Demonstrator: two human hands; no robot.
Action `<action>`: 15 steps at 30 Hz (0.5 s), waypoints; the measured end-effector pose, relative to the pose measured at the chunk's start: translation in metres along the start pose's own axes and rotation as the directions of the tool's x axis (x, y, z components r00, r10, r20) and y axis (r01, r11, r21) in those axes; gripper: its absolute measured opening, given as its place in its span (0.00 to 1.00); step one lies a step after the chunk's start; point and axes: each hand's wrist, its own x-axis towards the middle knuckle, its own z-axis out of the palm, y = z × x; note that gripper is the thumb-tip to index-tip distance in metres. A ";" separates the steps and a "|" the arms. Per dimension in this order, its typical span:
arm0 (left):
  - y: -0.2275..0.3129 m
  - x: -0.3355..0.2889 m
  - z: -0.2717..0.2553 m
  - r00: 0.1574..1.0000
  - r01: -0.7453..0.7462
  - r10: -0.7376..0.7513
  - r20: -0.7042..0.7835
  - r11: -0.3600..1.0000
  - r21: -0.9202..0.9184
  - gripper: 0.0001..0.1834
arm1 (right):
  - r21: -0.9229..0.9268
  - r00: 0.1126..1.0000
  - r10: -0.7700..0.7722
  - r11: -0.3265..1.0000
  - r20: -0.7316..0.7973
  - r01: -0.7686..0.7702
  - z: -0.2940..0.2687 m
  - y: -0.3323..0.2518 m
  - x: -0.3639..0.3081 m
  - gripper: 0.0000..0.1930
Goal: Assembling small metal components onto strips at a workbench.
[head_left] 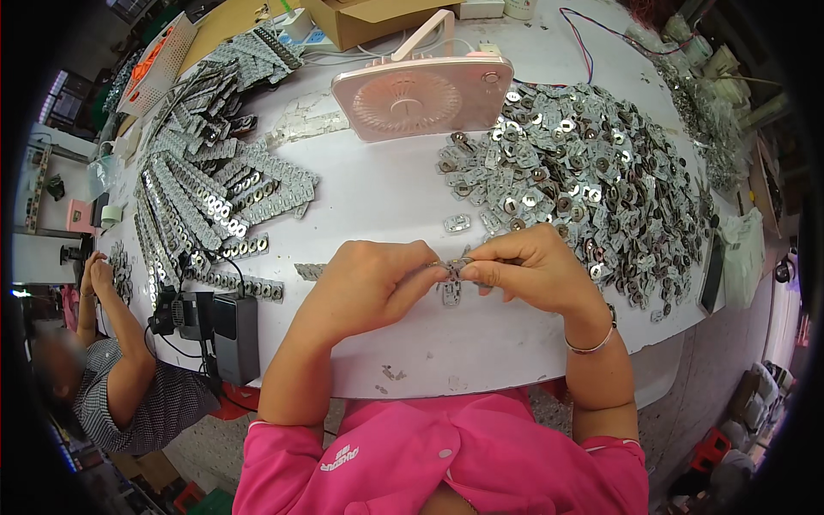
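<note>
My left hand (373, 279) and my right hand (528, 266) meet over the middle of the table's near side. Both are closed in a pinch, thumbs against fingertips. Between them is a small metal part (455, 268), partly covered by the fingers. A strip of joined metal pieces (309, 271) sticks out to the left behind my left hand; whether it runs into the grip is hidden. Just below the fingertips lies a loose metal plate (451, 295). Another loose plate (457, 223) lies beyond my hands, beside a big heap of small metal parts (584, 184).
Finished-looking metal strips (197, 184) fan out at the left. A pink fan (421, 96) stands at the back. A black power bank (235, 336) with cables sits at the left edge, near a co-worker's arm (129, 352). A white basket (159, 64) stands far left.
</note>
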 end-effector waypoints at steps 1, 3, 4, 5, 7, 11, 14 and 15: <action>-0.003 0.000 0.001 1.000 0.015 -0.015 0.009 1.000 -0.013 0.09 | 0.039 1.000 -0.030 0.999 0.004 0.030 0.003 0.005 0.002 0.10; -0.002 -0.001 -0.001 0.996 0.080 -0.073 0.050 0.987 -0.143 0.08 | 0.117 0.996 -0.093 0.989 0.007 0.091 0.012 0.012 0.004 0.10; 0.002 0.000 -0.006 0.990 0.131 -0.112 0.086 0.958 -0.256 0.08 | 0.205 0.996 -0.083 0.976 0.025 0.076 0.014 0.011 0.003 0.10; 0.005 0.001 -0.009 0.981 0.183 -0.146 0.127 0.914 -0.363 0.08 | 0.292 0.996 -0.075 0.955 0.042 0.059 0.014 0.011 0.002 0.10; 0.012 0.000 -0.011 0.983 0.179 -0.152 0.098 0.893 -0.414 0.07 | 0.410 0.996 -0.072 0.911 0.057 0.042 0.016 0.009 0.002 0.10; 0.011 0.004 0.008 0.979 -0.027 0.004 -0.205 0.994 -0.109 0.07 | 0.405 0.994 -0.057 0.910 -0.095 0.091 0.019 0.001 0.002 0.10; 0.012 0.008 0.015 0.953 -0.095 0.108 -0.282 0.994 0.061 0.08 | 0.166 0.961 -0.128 0.971 -0.244 0.172 0.021 0.003 0.002 0.09; 0.010 0.008 0.017 0.947 -0.104 0.139 -0.291 0.986 0.130 0.08 | 0.065 0.946 -0.166 0.979 -0.279 0.191 0.023 0.005 0.002 0.09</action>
